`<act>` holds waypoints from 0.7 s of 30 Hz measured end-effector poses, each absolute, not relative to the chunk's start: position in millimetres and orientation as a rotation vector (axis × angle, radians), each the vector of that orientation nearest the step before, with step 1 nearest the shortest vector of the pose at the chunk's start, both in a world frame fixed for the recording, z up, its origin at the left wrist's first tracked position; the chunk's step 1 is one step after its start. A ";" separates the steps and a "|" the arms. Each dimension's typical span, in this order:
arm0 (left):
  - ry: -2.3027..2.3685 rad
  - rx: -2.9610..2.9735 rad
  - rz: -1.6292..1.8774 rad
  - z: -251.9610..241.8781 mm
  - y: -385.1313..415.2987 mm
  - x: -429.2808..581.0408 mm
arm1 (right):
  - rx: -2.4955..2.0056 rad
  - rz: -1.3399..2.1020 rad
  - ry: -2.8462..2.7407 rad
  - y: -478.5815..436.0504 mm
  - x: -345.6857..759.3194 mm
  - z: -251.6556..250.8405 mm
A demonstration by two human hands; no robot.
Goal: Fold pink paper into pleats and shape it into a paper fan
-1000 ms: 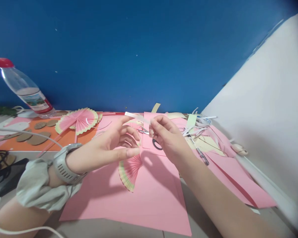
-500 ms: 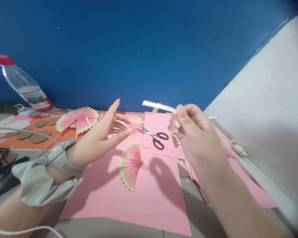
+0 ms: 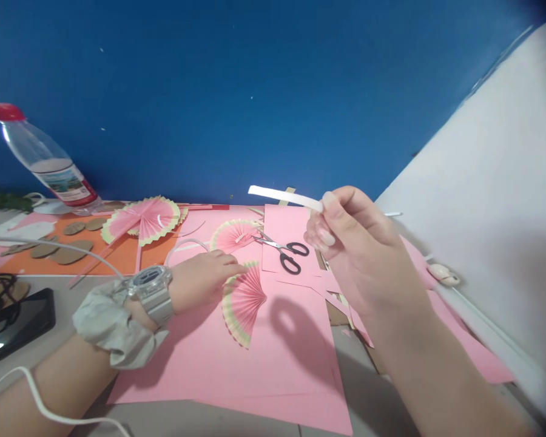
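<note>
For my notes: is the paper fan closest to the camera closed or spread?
Spread: the paper fan shows pleats widening from one point towards its curved edge.

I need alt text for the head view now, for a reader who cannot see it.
A person's right hand holds up a narrow white strip; the left hand is at the edge of a pleated pink fan on pink paper. Black-handled scissors lie beyond, with a bottle at far left.

Light: moderate, diffuse. Shadow (image 3: 298,331) of right hand (image 3: 359,255): soft-edged, across pink paper (image 3: 241,382). Glare: white patch, black device (image 3: 34,321). Distortion: edges stretched, bottle (image 3: 50,158) leaning. Top right corner: darkened. Focus: slightly soft.
</note>
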State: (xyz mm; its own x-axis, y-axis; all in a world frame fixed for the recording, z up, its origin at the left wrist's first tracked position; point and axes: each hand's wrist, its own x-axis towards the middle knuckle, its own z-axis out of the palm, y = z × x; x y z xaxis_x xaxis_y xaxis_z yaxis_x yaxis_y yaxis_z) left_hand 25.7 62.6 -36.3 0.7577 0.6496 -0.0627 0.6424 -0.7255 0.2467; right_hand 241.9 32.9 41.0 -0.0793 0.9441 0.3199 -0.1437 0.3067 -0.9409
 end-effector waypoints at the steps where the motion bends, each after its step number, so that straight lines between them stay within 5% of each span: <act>1: 1.019 2.705 0.046 -37.2 62.8 27.1 | -0.842 1.096 -1.330 32.1 242.2 41.4; 16: 1.220 2.512 0.040 -20.1 51.7 30.9 | -0.890 1.070 -1.376 28.6 241.2 41.5; 21: 0.952 2.698 0.095 -43.7 51.6 43.6 | -0.882 1.113 -1.391 27.5 238.8 39.5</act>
State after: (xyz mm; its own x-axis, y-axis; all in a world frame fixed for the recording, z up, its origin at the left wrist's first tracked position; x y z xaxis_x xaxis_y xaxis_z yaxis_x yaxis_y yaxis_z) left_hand 43.6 51.6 -43.7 0.7809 0.6239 -0.0300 0.6056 -0.7445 0.2810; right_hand 238.8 27.5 39.5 -0.1286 0.9483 0.2902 -0.0755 0.2824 -0.9563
